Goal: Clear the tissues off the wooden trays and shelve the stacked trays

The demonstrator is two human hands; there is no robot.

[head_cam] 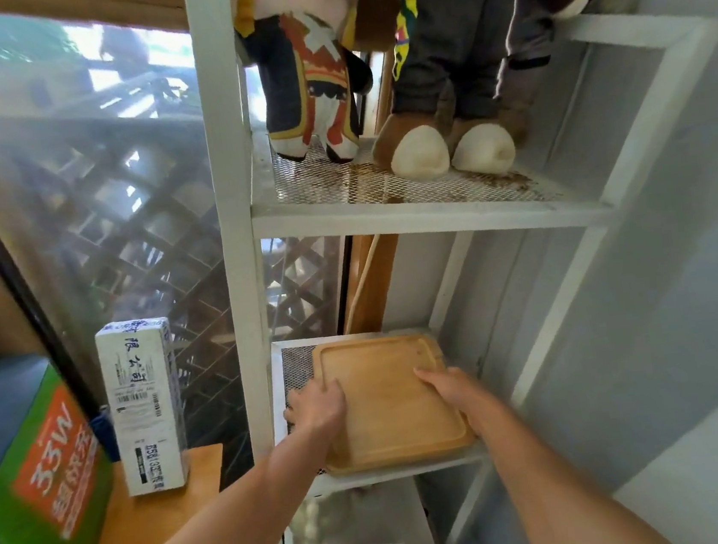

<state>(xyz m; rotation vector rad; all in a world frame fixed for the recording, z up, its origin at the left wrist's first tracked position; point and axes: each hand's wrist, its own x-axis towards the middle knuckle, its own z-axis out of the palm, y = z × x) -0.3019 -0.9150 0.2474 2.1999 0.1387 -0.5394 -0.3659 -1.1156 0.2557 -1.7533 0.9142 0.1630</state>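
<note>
Wooden trays (389, 398) resting on mesh shelf (296, 368) of white rack, one tier below the plush toys (430, 84). No tissues on the top tray. Left hand (319, 406) gripping tray's left edge, thumb on top; right hand (451, 388) clasping right edge. Stack count not discernible. Judged nearly done: release and withdrawal left.

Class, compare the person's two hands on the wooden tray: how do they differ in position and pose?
The left hand lies on the tray's left edge, partly over the mesh shelf; the right hand lies on the right edge. The left looks curled, the right flatter. Both rest on the tray.
</note>
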